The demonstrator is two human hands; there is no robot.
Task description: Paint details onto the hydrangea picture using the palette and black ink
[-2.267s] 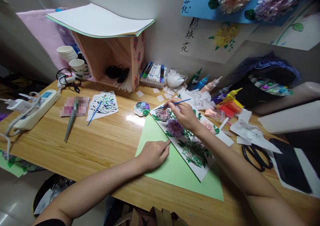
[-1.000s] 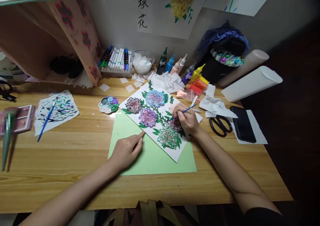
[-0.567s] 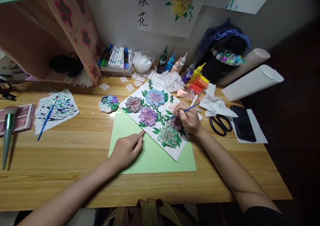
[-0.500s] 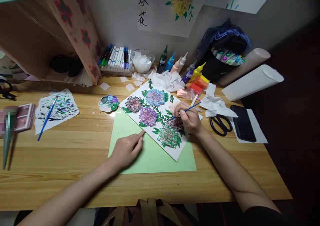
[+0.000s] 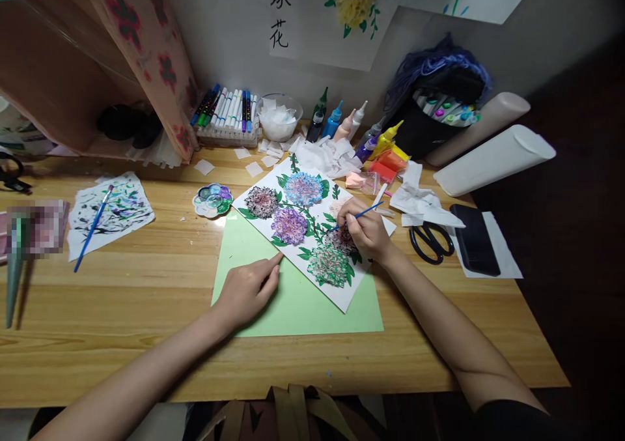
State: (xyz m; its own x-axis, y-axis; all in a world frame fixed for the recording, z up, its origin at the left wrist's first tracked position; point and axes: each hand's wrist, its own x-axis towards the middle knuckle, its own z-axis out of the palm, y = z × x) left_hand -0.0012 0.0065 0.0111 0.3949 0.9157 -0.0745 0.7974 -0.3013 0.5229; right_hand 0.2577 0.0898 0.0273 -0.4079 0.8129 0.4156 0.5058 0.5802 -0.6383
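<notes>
My right hand (image 5: 364, 229) pinches a thin blue paintbrush (image 5: 368, 210) over the right part of a white sheet painted with flowers (image 5: 319, 284). The brush tip is close to the green stem and leaves, beside a dark flower that my hand partly covers. Puffy blue, purple, green and black-pink blooms with green leaves fill the sheet. It lies at a slant on a light green paper (image 5: 273, 317). My left hand (image 5: 249, 291) rests on the green paper with its index finger stretched to the sheet's lower left edge; it holds nothing.
A flower-shaped paint palette (image 5: 213, 201) sits left of the sheet. Farther left, another brush (image 5: 94, 229) lies on a paint-smeared tissue (image 5: 134, 206). Paint bottles (image 5: 333, 125) and paper scraps (image 5: 327, 157) stand behind; black scissors (image 5: 432, 243) and a black phone-like slab (image 5: 474, 240) lie right.
The brush in my right hand has shifted slightly, its tip moving a little right and up and its back end lower and to the left. My left hand stays in place.
</notes>
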